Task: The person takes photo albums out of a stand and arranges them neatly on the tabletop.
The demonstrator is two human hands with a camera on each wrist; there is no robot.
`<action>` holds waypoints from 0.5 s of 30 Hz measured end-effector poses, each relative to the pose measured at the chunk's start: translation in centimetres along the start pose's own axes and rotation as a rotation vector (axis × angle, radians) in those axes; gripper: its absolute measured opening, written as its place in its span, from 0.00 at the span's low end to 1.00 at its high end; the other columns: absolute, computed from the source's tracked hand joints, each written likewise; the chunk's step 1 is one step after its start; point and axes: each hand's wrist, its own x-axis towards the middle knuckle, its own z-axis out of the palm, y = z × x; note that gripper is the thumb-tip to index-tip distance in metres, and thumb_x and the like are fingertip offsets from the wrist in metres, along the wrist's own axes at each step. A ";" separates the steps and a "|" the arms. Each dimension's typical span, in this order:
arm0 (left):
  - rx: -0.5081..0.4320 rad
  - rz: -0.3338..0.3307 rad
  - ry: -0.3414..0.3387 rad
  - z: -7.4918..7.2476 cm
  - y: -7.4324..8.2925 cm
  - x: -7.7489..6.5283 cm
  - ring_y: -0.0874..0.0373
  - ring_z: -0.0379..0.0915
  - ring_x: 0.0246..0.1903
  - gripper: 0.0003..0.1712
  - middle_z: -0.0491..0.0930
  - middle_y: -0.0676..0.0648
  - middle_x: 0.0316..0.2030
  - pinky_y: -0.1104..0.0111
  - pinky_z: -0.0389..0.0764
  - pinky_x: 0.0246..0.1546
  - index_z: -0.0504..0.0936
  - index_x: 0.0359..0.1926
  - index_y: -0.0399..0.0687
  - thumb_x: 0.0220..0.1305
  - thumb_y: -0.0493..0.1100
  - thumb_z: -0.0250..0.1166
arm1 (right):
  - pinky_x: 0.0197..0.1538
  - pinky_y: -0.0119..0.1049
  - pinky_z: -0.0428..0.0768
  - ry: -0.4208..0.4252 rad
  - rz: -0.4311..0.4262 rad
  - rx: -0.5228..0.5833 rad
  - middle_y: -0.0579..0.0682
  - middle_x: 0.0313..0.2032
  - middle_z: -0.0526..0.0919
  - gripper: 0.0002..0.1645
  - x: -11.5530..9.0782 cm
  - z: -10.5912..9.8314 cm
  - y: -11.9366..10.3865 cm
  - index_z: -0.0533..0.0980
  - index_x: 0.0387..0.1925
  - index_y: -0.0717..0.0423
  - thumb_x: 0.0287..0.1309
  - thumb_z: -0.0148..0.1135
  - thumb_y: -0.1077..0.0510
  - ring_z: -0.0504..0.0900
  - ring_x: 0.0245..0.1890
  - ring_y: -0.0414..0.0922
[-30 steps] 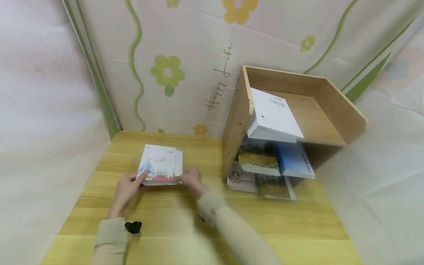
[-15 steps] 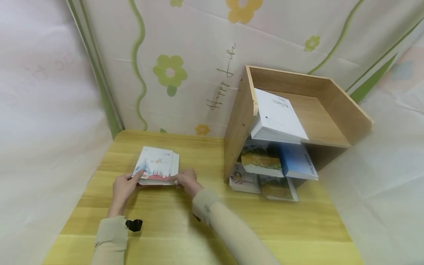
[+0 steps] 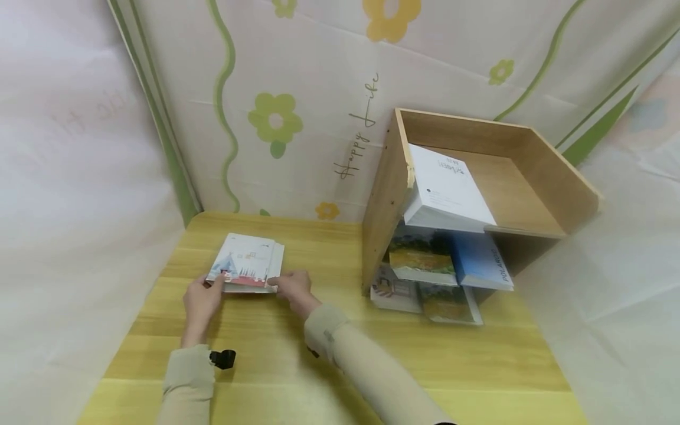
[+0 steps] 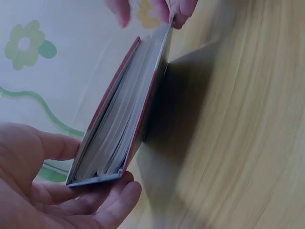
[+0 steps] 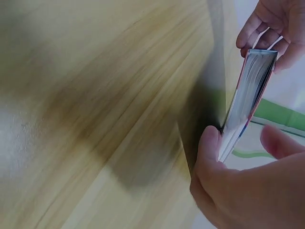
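Note:
A photo album [image 3: 241, 257] with a tent drawing on its white cover is held just above the table's left part. My left hand [image 3: 203, 304] grips its spine corner, thumb on the front cover and fingers beneath, as the left wrist view shows. Opposite, my right hand [image 3: 297, 290] pinches the edge of the back cover, which sticks out beyond the front cover. In the left wrist view the front cover of the album [image 4: 116, 114] stands slightly apart from the clear sleeve pages. The right wrist view shows the same album [image 5: 250, 86] between both hands.
A wooden shelf unit [image 3: 385, 195] stands at the table's back right. On its top lies a white book [image 3: 448, 183]; below are a landscape-covered book [image 3: 422, 257], a blue book [image 3: 480, 260] and others. A printed curtain [image 3: 303, 153] hangs behind the table [image 3: 265, 360].
Both hands have shifted the album a little to the left over the table, still holding it at both sides. The head view has also moved slightly.

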 end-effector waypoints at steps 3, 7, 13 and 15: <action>-0.031 -0.045 0.012 -0.1 0.0 0.0 0.40 0.71 0.42 0.26 0.77 0.29 0.45 0.54 0.72 0.38 0.78 0.51 0.28 0.72 0.51 0.56 | 0.47 0.47 0.83 -0.046 0.006 0.107 0.55 0.32 0.82 0.15 0.1 0.1 0.1 0.80 0.38 0.68 0.47 0.72 0.67 0.84 0.34 0.51; -0.056 -0.094 -0.003 -0.1 0.0 0.3 0.39 0.69 0.45 0.28 0.74 0.28 0.50 0.54 0.72 0.39 0.74 0.55 0.26 0.73 0.50 0.54 | 0.53 0.49 0.80 -0.148 0.004 0.248 0.60 0.39 0.84 0.18 0.6 -0.1 0.3 0.79 0.46 0.70 0.54 0.66 0.65 0.84 0.43 0.55; -0.081 -0.131 0.030 -0.3 -0.1 0.8 0.44 0.67 0.38 0.24 0.75 0.32 0.43 0.59 0.69 0.32 0.74 0.53 0.29 0.73 0.48 0.52 | 0.61 0.53 0.73 -0.366 0.016 0.464 0.69 0.54 0.77 0.27 1.5 -0.8 0.8 0.69 0.60 0.75 0.64 0.55 0.60 0.76 0.55 0.62; -0.094 -0.149 0.019 -0.4 -0.2 0.8 0.45 0.65 0.37 0.24 0.74 0.33 0.43 0.59 0.68 0.31 0.74 0.54 0.30 0.73 0.49 0.50 | 0.63 0.54 0.70 -0.412 0.048 0.516 0.70 0.55 0.75 0.30 1.8 -1.0 1.0 0.66 0.62 0.75 0.65 0.55 0.58 0.74 0.57 0.63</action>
